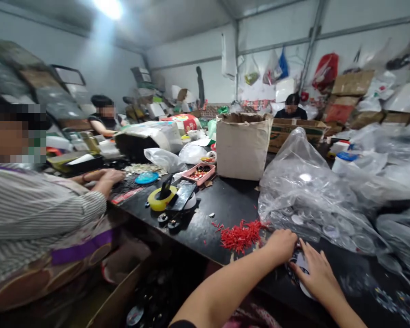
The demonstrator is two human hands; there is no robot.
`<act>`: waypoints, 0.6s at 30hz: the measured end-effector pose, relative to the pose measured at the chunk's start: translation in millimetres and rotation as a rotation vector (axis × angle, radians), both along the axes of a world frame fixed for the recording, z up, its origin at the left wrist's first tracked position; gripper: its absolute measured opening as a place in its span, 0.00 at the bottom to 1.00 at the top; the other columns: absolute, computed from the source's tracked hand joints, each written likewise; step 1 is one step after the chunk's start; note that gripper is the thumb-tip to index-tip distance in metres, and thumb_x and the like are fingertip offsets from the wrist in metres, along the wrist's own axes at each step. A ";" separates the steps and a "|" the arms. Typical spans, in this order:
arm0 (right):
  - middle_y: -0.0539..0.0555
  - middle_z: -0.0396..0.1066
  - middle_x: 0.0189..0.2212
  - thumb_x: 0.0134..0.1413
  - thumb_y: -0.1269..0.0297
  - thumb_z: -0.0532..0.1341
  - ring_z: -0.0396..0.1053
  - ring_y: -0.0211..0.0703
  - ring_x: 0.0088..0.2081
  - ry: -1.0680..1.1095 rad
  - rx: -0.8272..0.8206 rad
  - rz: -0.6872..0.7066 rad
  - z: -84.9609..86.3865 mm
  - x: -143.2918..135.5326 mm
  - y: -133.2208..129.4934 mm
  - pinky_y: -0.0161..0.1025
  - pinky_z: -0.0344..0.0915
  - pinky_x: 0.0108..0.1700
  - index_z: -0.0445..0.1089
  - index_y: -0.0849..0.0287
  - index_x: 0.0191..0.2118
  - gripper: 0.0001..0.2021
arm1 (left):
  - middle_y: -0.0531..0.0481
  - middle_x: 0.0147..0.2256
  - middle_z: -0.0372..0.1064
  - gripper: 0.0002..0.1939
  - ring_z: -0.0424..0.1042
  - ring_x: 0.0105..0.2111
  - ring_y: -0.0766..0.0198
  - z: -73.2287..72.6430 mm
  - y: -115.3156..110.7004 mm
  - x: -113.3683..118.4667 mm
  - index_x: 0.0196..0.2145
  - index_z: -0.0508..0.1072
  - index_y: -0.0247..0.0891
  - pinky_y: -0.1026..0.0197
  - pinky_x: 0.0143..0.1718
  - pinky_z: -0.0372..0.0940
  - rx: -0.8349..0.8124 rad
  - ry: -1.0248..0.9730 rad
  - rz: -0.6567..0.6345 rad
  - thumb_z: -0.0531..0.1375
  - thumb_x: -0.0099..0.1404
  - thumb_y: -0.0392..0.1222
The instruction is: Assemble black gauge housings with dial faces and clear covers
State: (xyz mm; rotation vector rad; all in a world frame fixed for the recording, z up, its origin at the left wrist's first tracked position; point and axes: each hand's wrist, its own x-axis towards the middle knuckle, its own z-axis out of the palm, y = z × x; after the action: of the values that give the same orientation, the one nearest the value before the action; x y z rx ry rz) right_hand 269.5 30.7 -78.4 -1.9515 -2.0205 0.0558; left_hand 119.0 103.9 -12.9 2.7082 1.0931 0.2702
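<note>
On the black table at the lower right lies a small round black-and-white part (299,263), partly covered by my hands. My left hand (282,245) is closed at its far left edge, with the fingers curled in; what they pinch is hidden. My right hand (315,269) holds the part from the right, thumb on the near side and fingers stretched along the far side. Left of my hands is a loose pile of short red plastic pieces (241,235). Just behind them stands a large clear bag (304,182) of round transparent pieces.
A carton (243,148) stands at the back. Yellow tape (161,198), a phone (181,196) and a pink tray (198,174) sit leftward. Patterned discs (398,303) lie at right. A co-worker in a striped sleeve (44,205) sits left; two more people work farther back.
</note>
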 end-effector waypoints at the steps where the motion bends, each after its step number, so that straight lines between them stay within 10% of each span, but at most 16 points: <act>1: 0.68 0.60 0.63 0.57 0.43 0.51 0.56 0.57 0.66 -0.013 -0.004 0.009 -4.2 2.2 0.9 0.59 0.45 0.68 0.54 0.69 0.67 0.40 | 0.43 0.50 0.70 0.17 0.73 0.46 0.56 1.1 -1.7 -0.4 0.52 0.70 0.36 0.47 0.46 0.70 -0.003 -0.005 0.009 0.60 0.68 0.45; 6: 0.68 0.62 0.62 0.55 0.44 0.50 0.57 0.59 0.65 -0.023 0.041 0.000 -3.6 4.1 3.7 0.62 0.47 0.66 0.56 0.68 0.65 0.39 | 0.43 0.50 0.70 0.17 0.73 0.46 0.56 18.4 -9.1 -6.2 0.52 0.70 0.36 0.47 0.46 0.70 -0.072 -0.076 0.100 0.60 0.68 0.45; 12: 0.68 0.62 0.62 0.57 0.50 0.53 0.57 0.59 0.65 0.003 -0.030 0.032 46.9 -15.5 -12.9 0.62 0.48 0.65 0.56 0.66 0.65 0.35 | 0.42 0.53 0.68 0.18 0.72 0.48 0.54 44.5 -24.8 -40.2 0.53 0.69 0.37 0.46 0.47 0.70 -0.356 -0.377 0.238 0.60 0.68 0.46; 18: 0.61 0.61 0.64 0.62 0.51 0.53 0.52 0.53 0.67 0.020 -0.083 0.033 49.1 -9.5 -8.9 0.59 0.41 0.68 0.59 0.58 0.64 0.28 | 0.43 0.46 0.73 0.14 0.75 0.41 0.58 9.8 -76.1 -72.6 0.47 0.72 0.35 0.48 0.46 0.70 -0.920 -0.723 0.187 0.57 0.69 0.46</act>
State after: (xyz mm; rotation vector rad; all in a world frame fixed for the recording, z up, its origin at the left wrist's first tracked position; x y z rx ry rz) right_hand 260.1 21.8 -29.3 -1.9588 -2.0692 0.1687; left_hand 46.4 27.8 -3.1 1.5123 0.9092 0.5496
